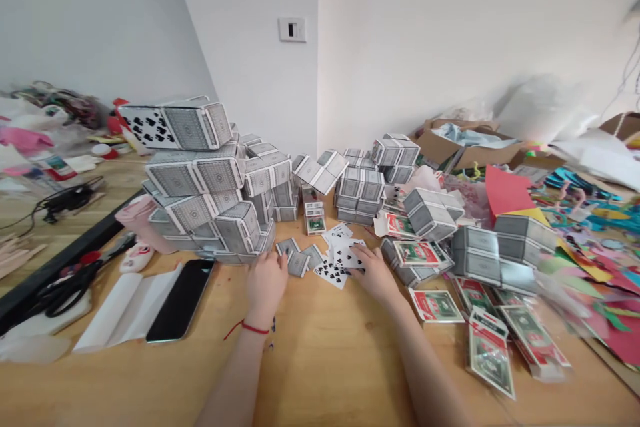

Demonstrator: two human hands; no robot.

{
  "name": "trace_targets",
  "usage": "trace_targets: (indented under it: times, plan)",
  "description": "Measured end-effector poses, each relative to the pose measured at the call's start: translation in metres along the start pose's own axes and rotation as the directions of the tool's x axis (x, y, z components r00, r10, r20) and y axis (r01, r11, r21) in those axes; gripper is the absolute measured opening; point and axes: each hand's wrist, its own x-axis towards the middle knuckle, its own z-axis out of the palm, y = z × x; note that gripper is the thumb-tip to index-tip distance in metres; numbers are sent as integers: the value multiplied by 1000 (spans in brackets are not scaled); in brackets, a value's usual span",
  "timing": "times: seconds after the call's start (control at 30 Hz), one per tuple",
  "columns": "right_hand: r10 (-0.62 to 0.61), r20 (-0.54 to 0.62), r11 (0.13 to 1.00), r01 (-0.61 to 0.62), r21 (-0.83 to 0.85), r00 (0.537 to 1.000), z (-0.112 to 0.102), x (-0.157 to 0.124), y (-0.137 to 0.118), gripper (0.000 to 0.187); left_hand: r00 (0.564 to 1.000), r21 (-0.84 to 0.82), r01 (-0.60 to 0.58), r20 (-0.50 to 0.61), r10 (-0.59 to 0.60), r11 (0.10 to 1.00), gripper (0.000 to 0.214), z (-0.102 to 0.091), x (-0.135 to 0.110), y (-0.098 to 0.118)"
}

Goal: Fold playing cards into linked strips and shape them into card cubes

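My left hand [267, 280], with a red cord at the wrist, rests low on the table, its fingers stretched forward. Its fingertips are at the left edge of a small grey-backed folded card piece [294, 257]. My right hand [374, 272] has its fingers closed at the right edge of a spade playing card [346, 256]; part of the grip is hidden. Under and around that card lie loose face-up cards [331, 273], fanned over each other. Left of centre rises a tall stack of blocks folded from cards [193, 177]. A lower card-block stack [360, 190] stands behind my right hand.
More card blocks [477, 253] and red-and-green card boxes [490, 350] lie at right, beside coloured paper scraps [613, 280]. A phone [181, 300], white paper [125, 307] and black scissors [75, 287] are at left. A cardboard box [470, 153] stands back right.
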Motion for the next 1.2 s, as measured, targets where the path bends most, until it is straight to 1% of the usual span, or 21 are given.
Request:
trace_targets:
  times: [0.03, 0.1, 0.13, 0.2, 0.23, 0.3, 0.33, 0.43, 0.63, 0.67, 0.77, 0.87, 0.9, 0.97, 1.0, 1.03, 1.07, 1.1, 1.13, 1.17, 1.2]
  plan:
    - [0, 7, 1000, 0, -1, 1000, 1, 0, 1, 48, 999, 53, 30, 9, -31, 998, 43, -7, -4, -2]
    - [1, 11, 1000, -1, 3, 1000, 4, 0, 2, 46, 987, 130, 124, 86, -136, 984, 48, -17, -10, -11]
    - [4, 9, 1000, -4, 5, 1000, 5, 0, 2, 45, 978, 155, 160, 109, -178, 975, 50, -19, -12, -17]
    - [5, 8, 1000, -5, 7, 1000, 5, 1, 2, 45, 947, 191, 265, 135, -292, 945, 51, -20, -13, -31]
    - [5, 8, 1000, -5, 7, 1000, 5, 1, 2, 44, 936, 178, 268, 185, -300, 947, 53, -18, -13, -39]
    - [8, 9, 1000, -8, 4, 1000, 4, 0, 2, 43, 920, 156, 220, 294, -258, 963, 53, -14, -12, -50]
    - [10, 9, 1000, -10, 1, 1000, 4, 0, 1, 42, 910, 156, 230, 316, -269, 961, 52, -12, -11, -54]
    - [13, 11, 1000, -13, -7, 1000, 2, 0, 1, 40, 880, 171, 313, 319, -353, 934, 50, -11, -12, -59]
    - [13, 16, 1000, -13, -2, 1000, 4, 0, 0, 38, 837, 156, 377, 364, -408, 913, 55, -16, -12, -68]
    - [13, 15, 1000, -13, 2, 1000, 4, 0, 0, 38, 836, 155, 383, 361, -413, 911, 56, -16, -12, -70]
    - [6, 5, 1000, -6, 9, 1000, 5, 0, 0, 40, 851, 159, 375, 332, -408, 913, 55, -14, -12, -75]
    - [-10, -15, 1000, 10, 13, 1000, 6, 0, 0, 40, 868, 170, 354, 308, -391, 920, 51, -15, -14, -73]
    - [-11, -27, 1000, 11, 15, 1000, 6, 0, 0, 42, 880, 177, 338, 288, -378, 924, 49, -16, -15, -72]
    - [-5, -64, 1000, 6, 25, 998, 5, 0, -1, 45, 922, 165, 289, 217, -320, 943, 44, -17, -18, -65]
    - [0, -89, 999, 3, 35, 996, 4, 0, -2, 46, 948, 123, 251, 171, -270, 960, 42, -16, -20, -60]
    - [2, -117, 999, 4, 51, 993, 3, 0, -4, 47, 970, 44, 208, 118, -212, 977, 40, -15, -21, -54]
    - [-1, -144, 997, 12, 71, 990, 2, 0, -7, 48, 985, -83, 160, 77, -154, 984, 38, -12, -22, -47]
    - [-11, -165, 995, 27, 97, 986, 0, -1, -11, 49, 990, -251, 127, 87, -109, 960, 36, -7, -23, -38]
    - [-28, -175, 991, 51, 127, 984, -1, -2, -15, 50, 990, -452, 109, 131, -55, 885, 32, -2, -24, -28]
    - [-53, -170, 984, 80, 160, 984, -2, -3, -20, 51, 978, -641, 122, 209, 20, 758, 31, 4, -24, -17]
    - [-81, -155, 974, 111, 199, 985, -2, -4, -26, 52, 955, -776, 172, 282, 90, 607, 33, 10, -24, -5]
